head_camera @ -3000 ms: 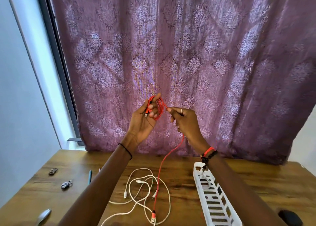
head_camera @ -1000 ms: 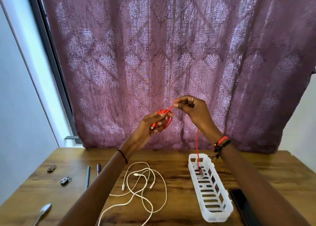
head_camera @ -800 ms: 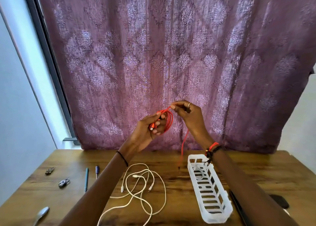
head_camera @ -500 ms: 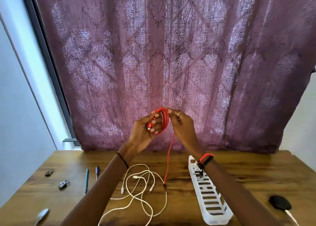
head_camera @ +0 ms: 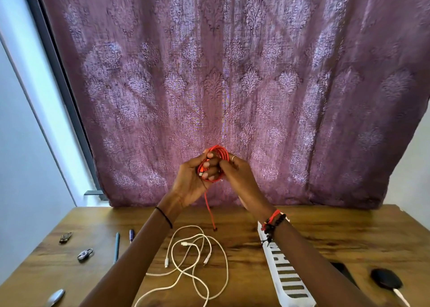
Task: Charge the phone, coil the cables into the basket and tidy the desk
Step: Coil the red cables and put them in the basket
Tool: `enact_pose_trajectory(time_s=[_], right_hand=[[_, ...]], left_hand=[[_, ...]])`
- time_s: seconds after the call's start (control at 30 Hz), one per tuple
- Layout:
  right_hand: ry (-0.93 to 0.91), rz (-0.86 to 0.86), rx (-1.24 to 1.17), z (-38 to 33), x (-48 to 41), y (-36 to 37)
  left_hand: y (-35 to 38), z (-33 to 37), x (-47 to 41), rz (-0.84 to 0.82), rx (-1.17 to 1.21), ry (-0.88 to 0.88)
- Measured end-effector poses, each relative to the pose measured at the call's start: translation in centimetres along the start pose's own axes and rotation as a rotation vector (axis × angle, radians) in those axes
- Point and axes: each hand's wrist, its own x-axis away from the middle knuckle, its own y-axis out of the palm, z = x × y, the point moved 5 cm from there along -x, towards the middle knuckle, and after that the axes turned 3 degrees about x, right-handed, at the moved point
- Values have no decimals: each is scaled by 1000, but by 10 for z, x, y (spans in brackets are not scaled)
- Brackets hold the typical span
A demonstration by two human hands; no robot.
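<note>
Mauve patterned curtain (head_camera: 232, 85) across the whole backdrop. Below it, wooden tabletop (head_camera: 325, 232), grain dark-streaked. White slotted basket (head_camera: 286, 281) lying lengthwise at right, partly hidden under the right forearm. Loose white cable (head_camera: 197, 255) sprawled in open loops at tabletop centre, plugs showing, apart from basket. Red cable (head_camera: 220, 152) raised in front of curtain, well above tabletop: thin, bright orange-red, wound into a small tight coil of many turns, one short tail hanging straight down to a dark tip near the tabletop; touching or not, cannot tell. Left hand (head_camera: 193, 181) palm toward camera, fingers (head_camera: 210, 165) curled over the coil, plug end beside the fingertips. Right hand (head_camera: 242, 178) against the coil's right side, fingers (head_camera: 226, 166) bent, pinching the turns; ring on one. Smaller: black rounded item (head_camera: 386, 281) with white lead at far right, teal pen (head_camera: 116, 248) beside purple pen (head_camera: 131, 234), metal clips (head_camera: 85, 253) at left, spoon (head_camera: 55, 297) at near left edge.
</note>
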Motion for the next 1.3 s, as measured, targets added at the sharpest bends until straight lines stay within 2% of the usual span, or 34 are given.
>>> enact_pose_trajectory(time_s=[0.17, 0.37, 0.47, 0.63, 0.8, 0.9, 1.13, 1.3], right_hand=[[48, -21, -138, 1, -6, -3], [126, -30, -169, -3, -4, -4], [192, -8, -174, -2, -7, -7], [305, -73, -133, 3, -9, -11], [458, -333, -544, 7, -7, -6], [398, -352, -554, 9, -8, -8], [147, -199, -181, 12, -11, -16], [4, -62, -66, 7, -12, -16]], left_hand=[[-4, 2, -1, 3, 17, -36], [-9, 8, 0, 0, -31, -103], [-11, 13, 0, -5, -131, -144], [-20, 18, -1, 13, -219, -186], [-20, 20, -2, 6, -268, -177], [-19, 20, -4, 20, -323, -122], [-25, 16, -8, 104, -359, -7], [-27, 12, -11, 147, -385, 42]])
